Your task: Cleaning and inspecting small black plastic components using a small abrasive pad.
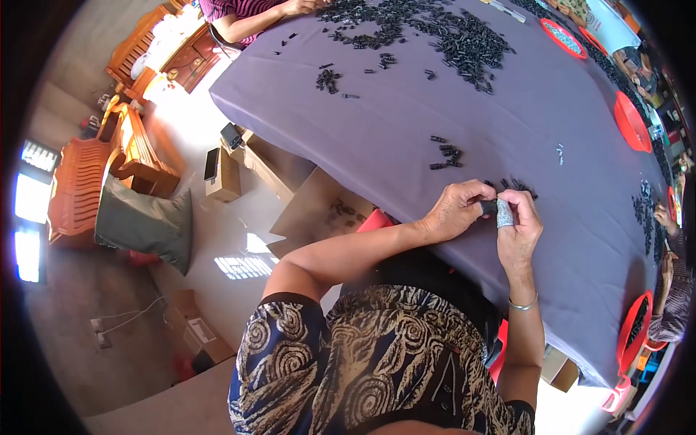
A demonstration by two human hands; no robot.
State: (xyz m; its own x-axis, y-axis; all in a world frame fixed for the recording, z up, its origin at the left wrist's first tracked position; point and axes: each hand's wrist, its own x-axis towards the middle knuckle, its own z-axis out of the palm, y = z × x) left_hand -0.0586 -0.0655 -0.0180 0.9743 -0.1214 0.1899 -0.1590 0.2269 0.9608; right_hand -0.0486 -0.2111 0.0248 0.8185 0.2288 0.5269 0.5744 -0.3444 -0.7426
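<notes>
Left hand: we see our left hand (455, 210) bent at the counter's edge, its finger tips pressed together on a small black piece (489, 207).
Right hand: our right hand (518, 225) meets it from the other side. One finger wears a grey wrap (504, 214) that looks rough and shiny. Its grip pinches the same black piece.
Black piece: it is short and dark, shaped like a little tube. It sits right between the two grips, touching both.
Small pile: a few more black bits (519, 186) lie just past our finger tips. Another little bunch (445, 156) lies a bit farther out.
Big heap: lots of the same black bits (442, 32) lie far across from our hands, spread out and bumpy.
Counter: the counter (377, 130) has a smooth purple-grey cloth over it.
Wrist: a thin silver bangle (523, 304) goes round our right wrist.
Trays: round red trays (631, 122) sit well off to the right of our hands.
Other person: another person's hand (301, 6) rests by the far heap.
</notes>
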